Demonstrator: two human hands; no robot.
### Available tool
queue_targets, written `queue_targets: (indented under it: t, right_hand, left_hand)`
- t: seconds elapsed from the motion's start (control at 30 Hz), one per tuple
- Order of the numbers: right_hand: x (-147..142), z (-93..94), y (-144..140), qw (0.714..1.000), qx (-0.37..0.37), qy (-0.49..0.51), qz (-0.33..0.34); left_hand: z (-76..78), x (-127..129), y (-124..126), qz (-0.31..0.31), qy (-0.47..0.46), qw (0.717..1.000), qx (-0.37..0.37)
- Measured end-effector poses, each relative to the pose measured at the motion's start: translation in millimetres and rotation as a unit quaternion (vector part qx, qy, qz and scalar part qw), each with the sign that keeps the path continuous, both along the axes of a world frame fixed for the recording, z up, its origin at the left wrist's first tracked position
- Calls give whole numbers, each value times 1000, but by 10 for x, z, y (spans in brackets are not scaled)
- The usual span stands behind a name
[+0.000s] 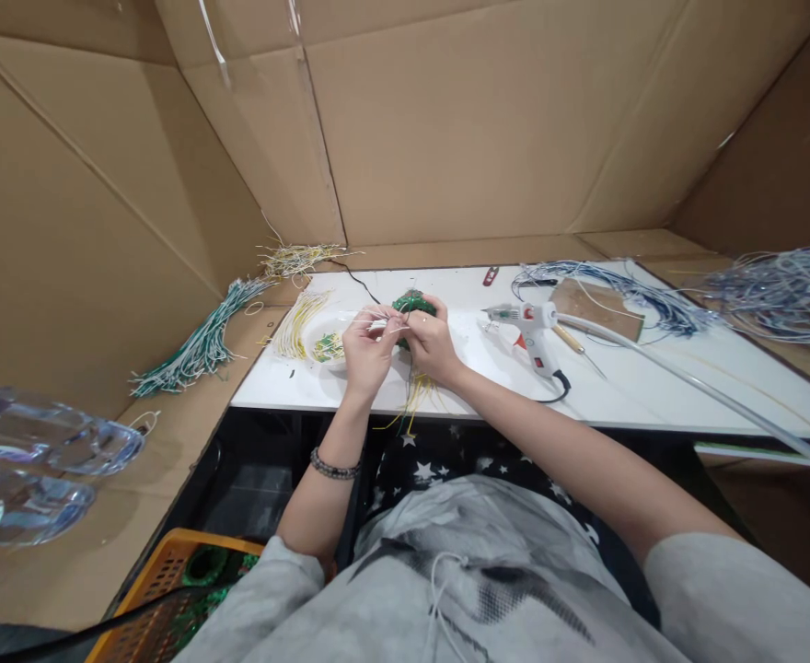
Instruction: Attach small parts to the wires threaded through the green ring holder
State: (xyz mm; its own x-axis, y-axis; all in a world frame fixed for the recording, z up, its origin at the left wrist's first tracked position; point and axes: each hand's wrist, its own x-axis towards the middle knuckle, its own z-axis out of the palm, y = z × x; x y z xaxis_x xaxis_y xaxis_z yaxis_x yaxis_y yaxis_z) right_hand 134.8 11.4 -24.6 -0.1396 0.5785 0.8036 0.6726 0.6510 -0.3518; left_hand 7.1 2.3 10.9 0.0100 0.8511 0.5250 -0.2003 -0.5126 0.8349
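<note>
— What's on your left?

— A bundle of green and white wires (194, 345) on the cardboard, then yellow wires (298, 324) on the white table (626, 391).

— And your hands?

— Your left hand (367, 350) pinches a thin white wire (377, 323). Your right hand (431, 343), touching it, closes on a green part (413, 303) at the table's middle; yellow strands hang below.

— Further right?

— A white glue gun (533, 333) lies near, and blue-white wires (612, 285) lie far right.

small green wire-wound piece (413, 304) above white table, yellow wires (415, 394) dangling
</note>
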Motion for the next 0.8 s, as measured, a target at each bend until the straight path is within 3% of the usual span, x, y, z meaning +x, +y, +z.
queue_targets:
  t: [0.53,0.8]
  right_hand:
    - [50,-33,43,999,16,20,41]
    - [46,-39,54,997,40,33,58]
  left_hand:
    - [108,-24,-34,-6,-22,997,-69]
    - [89,-26,-9,-13,-32,998,-55]
